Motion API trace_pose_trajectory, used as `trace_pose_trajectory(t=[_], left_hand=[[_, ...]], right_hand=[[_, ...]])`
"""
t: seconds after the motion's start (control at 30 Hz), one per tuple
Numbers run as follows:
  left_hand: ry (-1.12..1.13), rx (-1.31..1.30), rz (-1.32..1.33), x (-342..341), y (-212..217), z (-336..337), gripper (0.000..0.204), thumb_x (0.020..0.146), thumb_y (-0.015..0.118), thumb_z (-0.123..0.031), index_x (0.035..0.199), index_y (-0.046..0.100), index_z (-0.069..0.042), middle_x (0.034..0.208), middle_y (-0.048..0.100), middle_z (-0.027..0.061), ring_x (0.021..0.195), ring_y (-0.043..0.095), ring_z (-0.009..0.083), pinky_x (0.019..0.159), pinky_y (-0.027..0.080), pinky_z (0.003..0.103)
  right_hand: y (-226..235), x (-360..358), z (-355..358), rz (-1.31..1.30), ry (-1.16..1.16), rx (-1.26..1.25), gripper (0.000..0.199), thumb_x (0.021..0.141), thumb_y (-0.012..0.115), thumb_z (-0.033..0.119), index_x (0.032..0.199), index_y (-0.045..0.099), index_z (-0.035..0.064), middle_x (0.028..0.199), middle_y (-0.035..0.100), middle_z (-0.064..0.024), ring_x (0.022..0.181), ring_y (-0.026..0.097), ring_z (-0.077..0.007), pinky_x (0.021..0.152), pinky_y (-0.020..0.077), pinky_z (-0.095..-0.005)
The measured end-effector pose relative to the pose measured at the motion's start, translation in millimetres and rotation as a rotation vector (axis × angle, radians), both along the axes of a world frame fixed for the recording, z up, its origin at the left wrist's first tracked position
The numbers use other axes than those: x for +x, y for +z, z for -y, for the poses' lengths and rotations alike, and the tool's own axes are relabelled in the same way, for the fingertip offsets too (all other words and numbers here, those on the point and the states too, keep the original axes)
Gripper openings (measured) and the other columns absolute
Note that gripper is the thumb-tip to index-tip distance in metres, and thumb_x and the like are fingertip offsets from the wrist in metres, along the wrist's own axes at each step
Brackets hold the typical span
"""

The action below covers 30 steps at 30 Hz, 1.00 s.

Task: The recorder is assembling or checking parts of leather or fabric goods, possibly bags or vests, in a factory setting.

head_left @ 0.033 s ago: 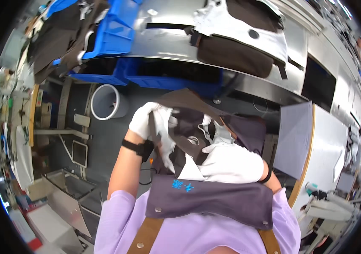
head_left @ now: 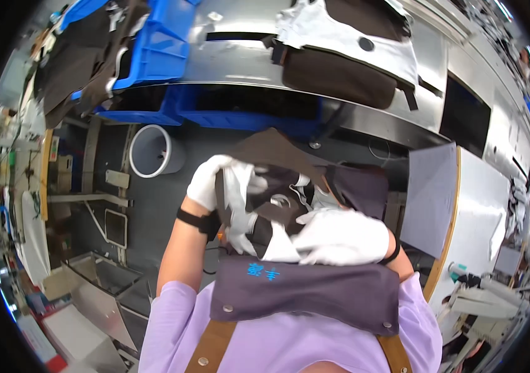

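fabric piece (head_left: 280,186), half hidden by gloved hands (head_left: 339,236)

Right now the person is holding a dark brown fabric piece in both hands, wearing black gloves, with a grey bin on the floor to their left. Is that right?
Not quite: the gloves are white, not black. The head view shows the left hand and right hand in white gloves holding the dark brown fabric piece, with the grey bin on the floor to the left.
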<state>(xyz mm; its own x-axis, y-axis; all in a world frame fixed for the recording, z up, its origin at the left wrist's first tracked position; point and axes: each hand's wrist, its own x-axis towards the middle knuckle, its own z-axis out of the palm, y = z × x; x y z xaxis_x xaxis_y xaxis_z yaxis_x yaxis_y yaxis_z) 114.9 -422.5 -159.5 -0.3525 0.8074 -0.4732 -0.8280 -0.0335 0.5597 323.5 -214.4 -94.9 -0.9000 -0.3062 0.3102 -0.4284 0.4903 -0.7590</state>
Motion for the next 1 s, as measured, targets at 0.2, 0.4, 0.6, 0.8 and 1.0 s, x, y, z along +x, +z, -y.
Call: trace_pose_trajectory(t=[0.2, 0.4, 0.6, 0.8, 1.0], left_hand=[[-0.020, 0.012, 0.093, 44.9, 5.9, 0.7, 0.030, 0.091, 0.055, -0.013, 0.109, 0.064, 0.009, 0.102, 0.070, 0.0149, 0.091, 0.068, 0.0238, 0.084, 0.053, 0.033], [-0.051, -0.010, 0.159, 70.4, 24.2, 6.0, 0.037, 0.098, 0.054, -0.026, 0.124, 0.055, 0.000, 0.120, 0.063, 0.0163, 0.101, 0.065, 0.0268, 0.091, 0.053, 0.038], [-0.517, -0.069, -0.498, 17.2, 23.1, -2.8, 0.026, 0.096, 0.064, -0.024, 0.096, 0.071, 0.001, 0.086, 0.068, 0.0015, 0.079, 0.058, 0.0077, 0.071, 0.046, 0.026], [-0.211, -0.282, -0.791, 7.7, 21.1, -9.6, 0.021, 0.086, 0.072, -0.022, 0.085, 0.068, -0.001, 0.078, 0.062, 0.0024, 0.073, 0.055, 0.0078, 0.064, 0.045, 0.026], [-0.233, -0.066, -0.675, -17.4, -17.0, 16.7, 0.020, 0.093, 0.058, -0.016, 0.081, 0.064, -0.001, 0.078, 0.058, 0.0023, 0.073, 0.053, 0.0086, 0.064, 0.043, 0.027]], right_hand=[[-7.1, -16.9, -19.4, -0.091, -0.856, 0.311, 0.055, 0.070, 0.080, 0.014, 0.122, 0.062, 0.0085, 0.095, 0.064, -0.0095, 0.086, 0.062, -0.0294, 0.080, 0.0512, -0.0385], [-10.8, -30.1, -30.6, -0.131, -0.558, 0.665, 0.055, 0.063, 0.075, 0.009, 0.116, 0.067, 0.0164, 0.120, 0.064, -0.0069, 0.121, 0.054, -0.0290, 0.106, 0.0370, -0.0464], [-20.2, -10.5, -63.9, 0.604, -0.370, -0.534, 0.033, 0.076, 0.063, 0.004, 0.108, 0.069, -0.0015, 0.105, 0.071, -0.0118, 0.099, 0.064, -0.0209, 0.090, 0.0483, -0.0313], [-39.2, -10.2, -63.7, 0.697, -0.179, -0.718, 0.037, 0.088, 0.065, 0.012, 0.120, 0.062, -0.0048, 0.110, 0.067, -0.0097, 0.099, 0.059, -0.0116, 0.086, 0.0483, -0.0261], [-62.5, -23.6, -60.6, 0.600, -0.311, -0.448, 0.040, 0.089, 0.068, 0.019, 0.125, 0.062, 0.0015, 0.118, 0.065, -0.0121, 0.110, 0.060, -0.0149, 0.093, 0.0473, -0.0281]])
